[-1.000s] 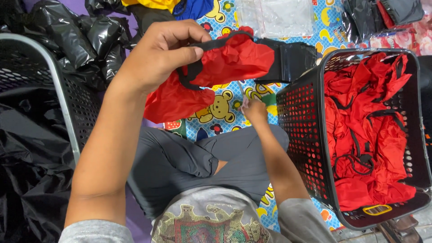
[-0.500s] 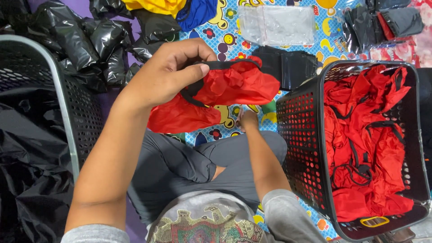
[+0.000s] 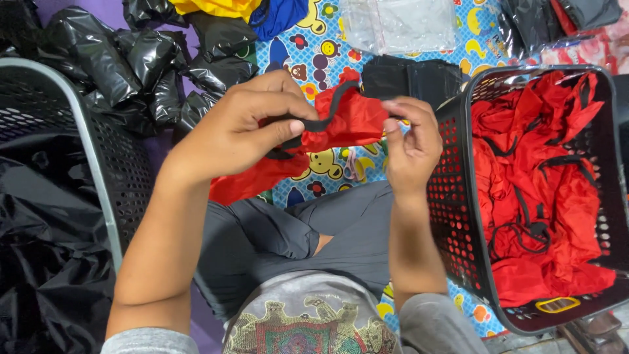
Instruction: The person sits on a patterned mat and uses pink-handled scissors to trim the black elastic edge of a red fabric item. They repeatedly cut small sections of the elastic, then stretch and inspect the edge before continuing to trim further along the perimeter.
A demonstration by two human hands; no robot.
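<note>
A red fabric bag with black trim is held up over my lap by both hands. My left hand pinches its black strap and left side. My right hand grips the bag's right end with the fingertips. The lower part of the red cloth hangs down below my left hand toward my grey trousers. Beside my right hand, the black perforated basket is full of similar red bags with black straps.
A second black basket at my left holds black plastic material. Crumpled black bags lie behind it. A stack of folded black items, a clear plastic bag and yellow and blue cloth lie on the colourful patterned mat.
My right hand has risen from my lap and taken hold of the bag's right end. The bag is now bunched smaller between both hands.
</note>
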